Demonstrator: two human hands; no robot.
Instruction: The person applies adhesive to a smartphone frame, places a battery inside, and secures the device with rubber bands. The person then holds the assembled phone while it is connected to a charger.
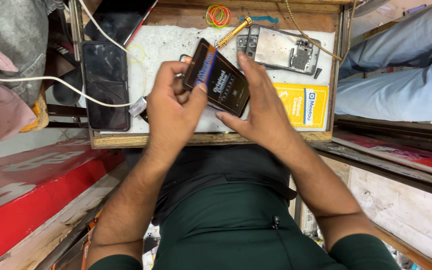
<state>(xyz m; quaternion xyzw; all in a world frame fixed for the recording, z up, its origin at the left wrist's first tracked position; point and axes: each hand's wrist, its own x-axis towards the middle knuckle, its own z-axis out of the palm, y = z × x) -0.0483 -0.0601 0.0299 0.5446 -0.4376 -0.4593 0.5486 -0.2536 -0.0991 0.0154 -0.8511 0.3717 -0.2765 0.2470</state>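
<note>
Both hands meet over the near edge of the wooden work tray [216, 139], just above the lap. Left hand [173, 112] is curled, thumb and forefinger pinched on the left edge of the flat black rectangular phone display panel with an orange-and-blue protective film [221, 80]. Right hand [261, 107] is mostly open, fingers spread long along the panel's right edge, thumb tucked beneath. Looks like edge-only contact to keep the fingers off the face; the panel is tilted and lifted clear of the mat, not resting on anything.

Under the hands: scuffed white work mat [168, 45] lining the tray. Beside the right hand, touching the mat, a flat yellow printed packet [303, 105]. Left of the left hand, a black phone with a cracked dark screen [107, 82] lies flat on the tray's left side, with a white cable [51, 80] crossing over it and running towards the left hand — the nearest snag risk.

Further back: an opened grey metal phone chassis with exposed internals [283, 49], well apart from the panel. A brass-handled precision screwdriver [233, 32] lies just beside it. Coloured rubber bands [218, 15] at the far rim. Another dark device [118, 17] at far left.

Another person's blue-sleeved arm [401, 75] sits outside the tray on the right, not in the way.
</note>
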